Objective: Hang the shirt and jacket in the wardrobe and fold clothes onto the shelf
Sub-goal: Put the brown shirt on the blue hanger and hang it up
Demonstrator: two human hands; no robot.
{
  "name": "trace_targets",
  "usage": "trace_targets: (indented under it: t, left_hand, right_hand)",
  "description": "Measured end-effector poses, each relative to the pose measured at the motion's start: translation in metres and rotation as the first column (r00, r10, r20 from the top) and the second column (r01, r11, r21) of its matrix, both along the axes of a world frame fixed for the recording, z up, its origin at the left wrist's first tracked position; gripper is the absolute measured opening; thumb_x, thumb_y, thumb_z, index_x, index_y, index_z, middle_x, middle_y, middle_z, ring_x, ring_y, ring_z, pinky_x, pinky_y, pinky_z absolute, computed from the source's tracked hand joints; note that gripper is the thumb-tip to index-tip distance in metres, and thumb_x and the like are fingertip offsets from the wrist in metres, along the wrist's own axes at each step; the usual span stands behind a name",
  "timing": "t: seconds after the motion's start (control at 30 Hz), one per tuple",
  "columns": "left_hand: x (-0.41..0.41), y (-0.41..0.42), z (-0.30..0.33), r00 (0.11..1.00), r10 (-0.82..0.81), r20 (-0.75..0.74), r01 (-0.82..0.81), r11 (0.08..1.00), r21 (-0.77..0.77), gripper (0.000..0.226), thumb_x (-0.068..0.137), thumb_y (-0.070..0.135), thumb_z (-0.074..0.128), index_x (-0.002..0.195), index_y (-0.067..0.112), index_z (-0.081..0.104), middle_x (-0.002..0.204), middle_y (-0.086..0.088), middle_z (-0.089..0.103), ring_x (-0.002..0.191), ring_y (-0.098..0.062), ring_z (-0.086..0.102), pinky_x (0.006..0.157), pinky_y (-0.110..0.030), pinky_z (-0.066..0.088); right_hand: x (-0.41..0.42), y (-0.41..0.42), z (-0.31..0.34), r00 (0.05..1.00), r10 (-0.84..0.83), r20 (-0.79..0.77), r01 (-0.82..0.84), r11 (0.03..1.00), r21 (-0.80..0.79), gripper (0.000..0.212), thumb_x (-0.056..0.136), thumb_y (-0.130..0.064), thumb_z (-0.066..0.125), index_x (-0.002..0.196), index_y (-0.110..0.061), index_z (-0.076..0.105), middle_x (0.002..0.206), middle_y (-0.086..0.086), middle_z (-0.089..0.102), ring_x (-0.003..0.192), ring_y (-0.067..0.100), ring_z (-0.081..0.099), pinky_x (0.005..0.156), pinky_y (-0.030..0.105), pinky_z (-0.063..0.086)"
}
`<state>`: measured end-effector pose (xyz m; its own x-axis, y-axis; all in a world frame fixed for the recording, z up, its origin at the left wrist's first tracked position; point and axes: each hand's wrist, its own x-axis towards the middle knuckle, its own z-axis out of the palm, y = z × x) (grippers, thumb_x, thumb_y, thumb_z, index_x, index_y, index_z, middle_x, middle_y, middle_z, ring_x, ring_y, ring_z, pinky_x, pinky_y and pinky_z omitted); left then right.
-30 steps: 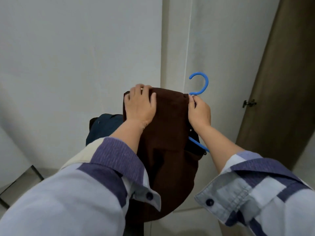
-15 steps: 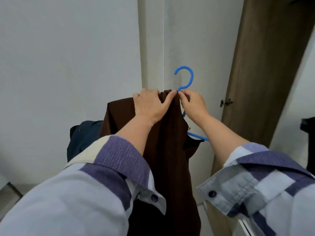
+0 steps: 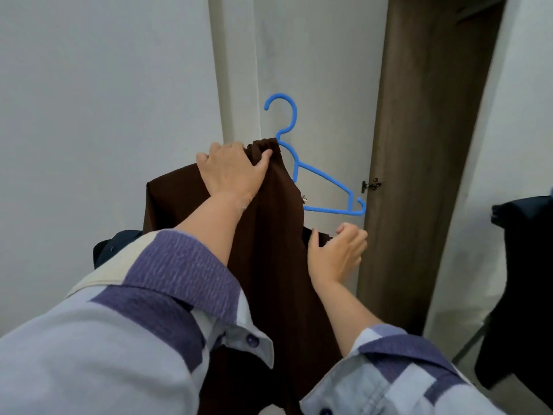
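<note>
A dark brown garment (image 3: 269,250) hangs half over a blue plastic hanger (image 3: 317,178), whose hook points up and whose right arm is bare. My left hand (image 3: 233,172) grips the bunched top of the brown garment at the hanger's neck and holds both up. My right hand (image 3: 338,253) is lower, below the hanger's right end, with thumb and curled fingers on the garment's right edge. A dark navy garment (image 3: 115,247) peeks out behind my left sleeve.
A white wall and white panel (image 3: 314,70) fill the background. A brown wooden door (image 3: 425,145) with a small metal hinge (image 3: 371,185) stands to the right. Another dark garment (image 3: 523,280) hangs at the far right edge.
My right hand let go of the hanger's neck and dropped to the garment's right edge. The hanger's right arm is now exposed. My left hand took over the top.
</note>
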<state>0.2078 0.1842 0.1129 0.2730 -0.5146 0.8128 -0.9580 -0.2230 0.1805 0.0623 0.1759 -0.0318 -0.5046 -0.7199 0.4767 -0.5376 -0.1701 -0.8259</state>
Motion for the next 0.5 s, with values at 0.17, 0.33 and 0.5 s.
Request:
trace_targets:
  t: [0.17, 0.33, 0.5]
  left_hand:
    - [-0.003, 0.001, 0.0, 0.996, -0.077, -0.049, 0.075, 0.996, -0.04, 0.055, 0.086, 0.068, 0.037, 0.077, 0.017, 0.056, 0.075, 0.001, 0.05, 0.086, -0.023, 0.05, 0.075, -0.036, 0.028]
    - [0.023, 0.002, -0.007, 0.986, -0.104, -0.133, 0.094, 0.993, -0.076, 0.056, 0.086, 0.067, 0.038, 0.069, 0.016, 0.053, 0.071, 0.0, 0.054, 0.082, -0.024, 0.05, 0.075, -0.038, 0.029]
    - [0.051, 0.002, -0.016, 0.989, -0.109, -0.102, 0.101, 0.992, -0.082, 0.054, 0.089, 0.063, 0.04, 0.068, 0.014, 0.049, 0.071, -0.001, 0.053, 0.08, -0.023, 0.045, 0.076, -0.039, 0.031]
  right_hand:
    - [0.002, -0.016, 0.021, 0.773, 0.347, 0.53, -0.586, 0.71, 0.391, 0.04, 0.085, -0.048, 0.062, 0.109, -0.016, 0.058, 0.092, 0.001, 0.061, 0.079, 0.018, 0.056, 0.084, 0.035, 0.049]
    - [-0.01, -0.017, 0.041, 0.566, 0.328, 0.757, -0.723, 0.639, 0.263, 0.019, 0.099, -0.022, 0.048, 0.115, -0.012, 0.053, 0.108, 0.01, 0.062, 0.069, 0.017, 0.057, 0.08, 0.033, 0.048]
    - [-0.033, -0.026, 0.068, 0.018, 0.088, 0.996, -0.715, 0.698, -0.049, 0.024, 0.1, -0.001, 0.032, 0.089, 0.002, 0.053, 0.104, 0.011, 0.058, 0.106, 0.023, 0.059, 0.096, 0.032, 0.044]
